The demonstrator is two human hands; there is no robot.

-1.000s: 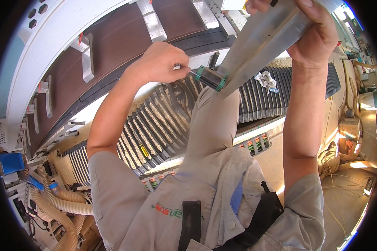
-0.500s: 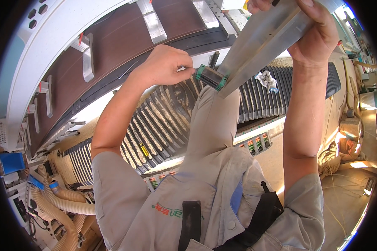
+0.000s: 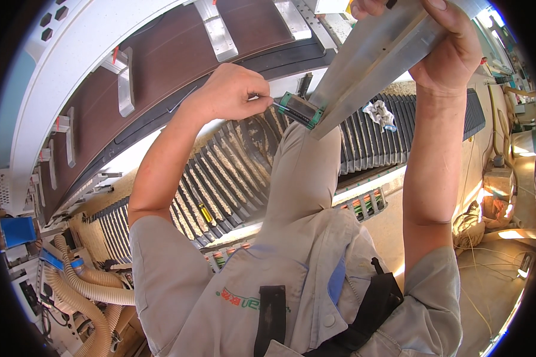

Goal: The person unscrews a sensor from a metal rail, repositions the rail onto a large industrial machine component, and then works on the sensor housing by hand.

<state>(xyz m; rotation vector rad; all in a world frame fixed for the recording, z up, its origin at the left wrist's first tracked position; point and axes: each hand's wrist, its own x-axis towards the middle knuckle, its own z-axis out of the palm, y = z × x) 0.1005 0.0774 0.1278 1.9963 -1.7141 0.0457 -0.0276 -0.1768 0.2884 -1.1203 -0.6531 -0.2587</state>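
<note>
My right hand (image 3: 449,56) is wrapped round a long silver metal profile (image 3: 378,62), which slants down toward my knee. At its lower end sits a small dark block with green end pieces (image 3: 301,111). Just left of that block, my left hand (image 3: 237,93) pinches a thin dark rod (image 3: 278,106), whose far end runs along or into the block; I cannot tell which. The rod's kind is too small to make out. Other fingertips show at the top edge, on the profile's far side.
An L-shaped hex key (image 3: 182,100) lies on the machine's black edge. Ribbed black bellows (image 3: 238,157) covered in sawdust run below my arms, with a yellow-handled tool (image 3: 205,213) on them. A crumpled white rag (image 3: 379,115) lies further right. Beige hoses (image 3: 95,291) coil at lower left.
My left hand has drawn slightly left, away from the block, and more of the thin rod shows. The right hand and the metal profile hold still.
</note>
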